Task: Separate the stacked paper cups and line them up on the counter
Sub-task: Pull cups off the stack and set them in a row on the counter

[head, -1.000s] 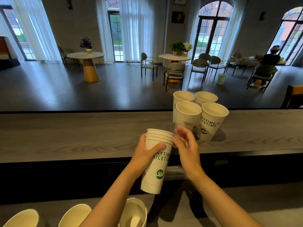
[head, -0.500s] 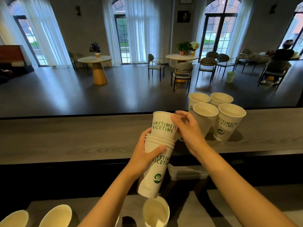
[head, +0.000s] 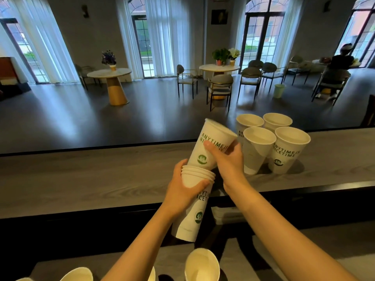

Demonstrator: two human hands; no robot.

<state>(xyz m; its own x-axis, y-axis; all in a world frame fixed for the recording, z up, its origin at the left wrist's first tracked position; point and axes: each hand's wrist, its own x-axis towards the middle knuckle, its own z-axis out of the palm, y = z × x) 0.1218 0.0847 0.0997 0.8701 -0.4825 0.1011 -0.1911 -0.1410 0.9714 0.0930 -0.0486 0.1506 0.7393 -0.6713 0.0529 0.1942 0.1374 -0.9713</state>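
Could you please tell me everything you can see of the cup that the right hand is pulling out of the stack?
The cup is white paper with a rolled rim, green "ANYTIME IS NICETIME" lettering and a round green logo. It tilts, mouth up and leaning left, its base just at the top of the stack. The right hand grips its side; the left hand holds the stack.

four cups [head: 257,151] crowd right, counter [head: 81,179] (left) open

You have four cups [head: 256,151] standing on the table [head: 81,179], one cup [head: 213,147] in your right hand, one stack [head: 194,199] in your left, and three cups [head: 202,266] below.
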